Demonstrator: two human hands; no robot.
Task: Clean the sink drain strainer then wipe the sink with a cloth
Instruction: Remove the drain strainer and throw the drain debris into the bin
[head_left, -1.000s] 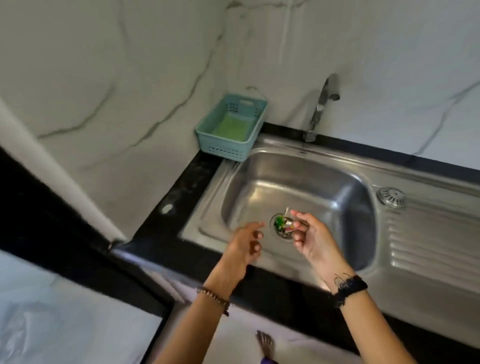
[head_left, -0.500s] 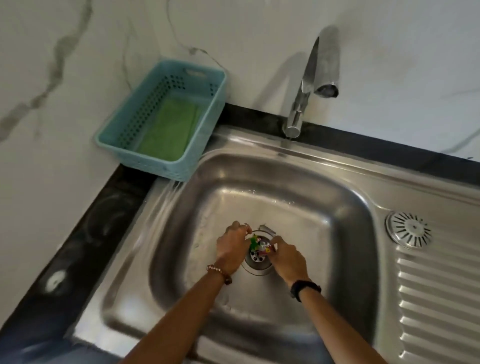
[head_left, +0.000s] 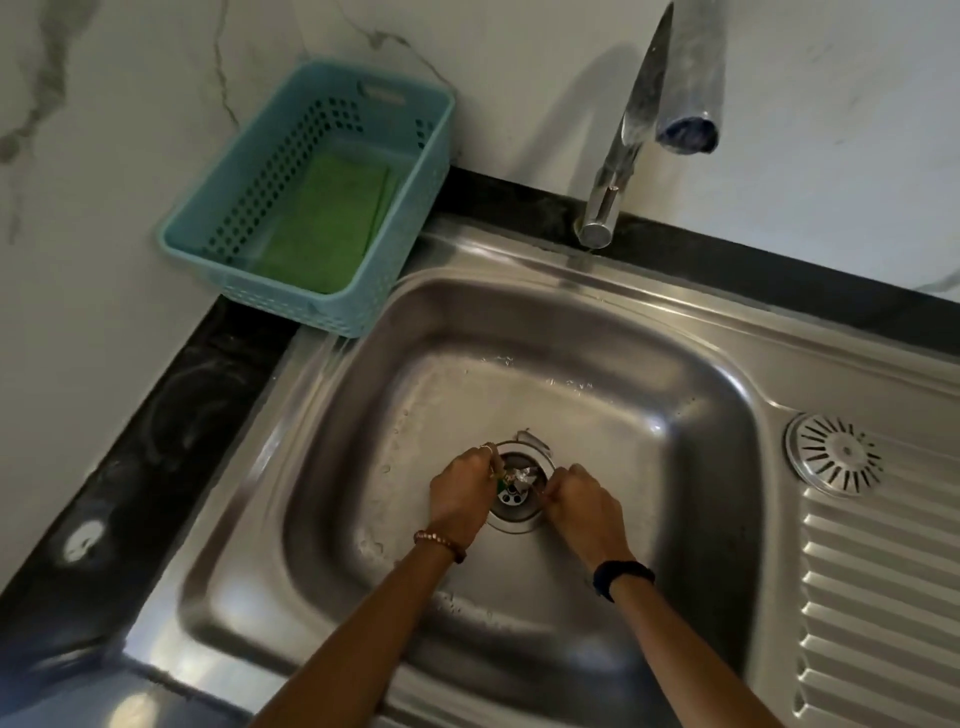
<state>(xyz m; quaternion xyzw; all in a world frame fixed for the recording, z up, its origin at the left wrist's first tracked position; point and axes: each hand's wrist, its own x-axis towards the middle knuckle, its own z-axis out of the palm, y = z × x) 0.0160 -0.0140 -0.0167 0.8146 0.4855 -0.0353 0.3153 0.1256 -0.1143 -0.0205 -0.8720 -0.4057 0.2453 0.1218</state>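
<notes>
Both your hands are down in the sink (head_left: 649, 395), right at the drain. Your left hand (head_left: 460, 496) and right hand (head_left: 584, 501) are each pinched onto an edge of the strainer (head_left: 514, 496), which sits in the drain hole with scraps inside. The green cloth (head_left: 327, 223) lies in the blue basket (head_left: 208, 244) by the tap (head_left: 623, 135).
</notes>
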